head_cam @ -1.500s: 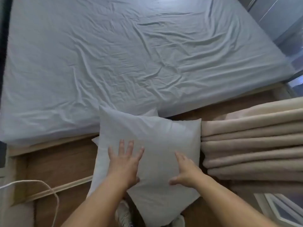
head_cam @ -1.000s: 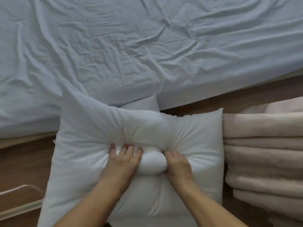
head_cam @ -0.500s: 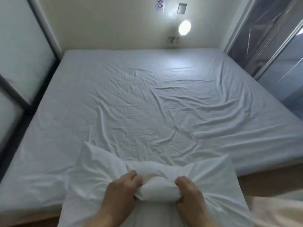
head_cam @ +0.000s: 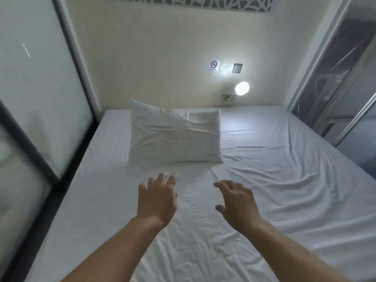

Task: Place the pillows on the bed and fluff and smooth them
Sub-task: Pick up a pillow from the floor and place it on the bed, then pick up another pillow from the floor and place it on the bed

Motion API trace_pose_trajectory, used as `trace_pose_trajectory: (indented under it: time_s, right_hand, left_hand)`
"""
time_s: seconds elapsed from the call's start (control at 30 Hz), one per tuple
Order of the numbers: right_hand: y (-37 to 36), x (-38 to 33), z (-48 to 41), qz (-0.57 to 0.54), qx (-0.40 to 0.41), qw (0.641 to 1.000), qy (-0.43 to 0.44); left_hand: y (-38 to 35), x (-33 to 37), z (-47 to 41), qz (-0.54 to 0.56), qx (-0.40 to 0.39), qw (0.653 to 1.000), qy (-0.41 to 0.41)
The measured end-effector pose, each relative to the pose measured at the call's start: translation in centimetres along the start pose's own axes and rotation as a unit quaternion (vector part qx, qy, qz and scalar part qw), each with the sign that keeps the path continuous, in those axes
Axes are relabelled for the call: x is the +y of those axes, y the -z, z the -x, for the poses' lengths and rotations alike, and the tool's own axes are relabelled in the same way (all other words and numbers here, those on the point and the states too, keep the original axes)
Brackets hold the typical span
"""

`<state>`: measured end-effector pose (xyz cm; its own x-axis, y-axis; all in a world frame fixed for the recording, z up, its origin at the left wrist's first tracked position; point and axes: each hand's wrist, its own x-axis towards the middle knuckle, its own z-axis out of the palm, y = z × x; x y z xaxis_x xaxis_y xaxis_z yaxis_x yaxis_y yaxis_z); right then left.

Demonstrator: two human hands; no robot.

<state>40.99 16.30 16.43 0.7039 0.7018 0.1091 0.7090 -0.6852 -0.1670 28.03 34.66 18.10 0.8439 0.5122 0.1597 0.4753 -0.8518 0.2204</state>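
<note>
A white pillow is at the far left-centre of the bed, blurred and tilted, its lower edge near the wrinkled white sheet; I cannot tell whether it rests on the sheet. My left hand is stretched out over the sheet below the pillow, fingers spread, holding nothing. My right hand is beside it, also open with fingers apart. Neither hand touches the pillow.
A cream wall with a lit round lamp, a socket and a no-smoking sign stands behind the bed. A frosted glass partition with a dark frame runs along the left edge. Sliding glass doors are on the right.
Both hands gripped the pillow's middle half a second ago at the bed's near edge. They have let go, and the pillow has travelled away toward the head of the bed. The view tilted up.
</note>
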Motion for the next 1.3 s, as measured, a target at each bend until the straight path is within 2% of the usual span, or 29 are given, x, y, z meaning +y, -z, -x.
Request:
trace_pose_trajectory:
  time_s: [0.2, 0.3, 0.43, 0.53, 0.63, 0.73, 0.83, 0.93, 1.07, 1.2, 1.3]
  right_hand:
    - [-3.9, 1.4, 4.4, -0.06, -0.069, 0.995, -0.033]
    - [-5.0, 1.4, 7.3, -0.134, -0.092, 0.983, -0.086]
    - [-9.2, 2.3, 16.3, -0.184, -0.187, 0.949, -0.174]
    - [-15.3, 4.1, 25.3, -0.207, -0.247, 0.916, -0.24]
    - [-22.3, 6.3, 34.0, -0.211, -0.299, 0.878, -0.31]
    - [-29.8, 8.2, 43.0, -0.211, -0.342, 0.827, -0.392]
    - [-36.4, 9.5, 52.2, -0.196, -0.39, 0.776, -0.456]
    - [-41.8, 10.0, 58.9, -0.175, -0.448, 0.749, -0.457]
    - [-48.6, 9.7, 60.7, -0.162, -0.42, 0.756, -0.475]
    - [-52.5, 9.4, 60.0, -0.117, -0.265, 0.788, -0.543]
    - [-50.8, 9.5, 59.7, -0.185, -0.257, 0.763, -0.563]
  left_hand:
    - [-6.3, 1.0, 4.3, 0.064, -0.114, 0.988, -0.082]
    - [-8.1, 2.5, 7.3, 0.08, -0.157, 0.978, -0.11]
    - [-11.9, 5.0, 14.5, 0.053, -0.269, 0.95, -0.149]
    - [-17.5, 6.8, 20.3, 0.003, -0.351, 0.91, -0.221]
    - [-24.3, 9.0, 25.5, -0.048, -0.405, 0.853, -0.327]
    - [-32.3, 11.1, 31.0, -0.094, -0.426, 0.779, -0.451]
    - [-40.5, 12.6, 36.4, -0.152, -0.455, 0.708, -0.518]
    - [-47.2, 13.7, 40.1, -0.228, -0.439, 0.682, -0.538]
    - [-53.8, 13.6, 41.2, -0.256, -0.411, 0.679, -0.552]
    - [-55.2, 14.1, 41.5, -0.252, -0.396, 0.667, -0.578]
    - [-53.6, 14.9, 40.8, -0.205, -0.401, 0.68, -0.578]
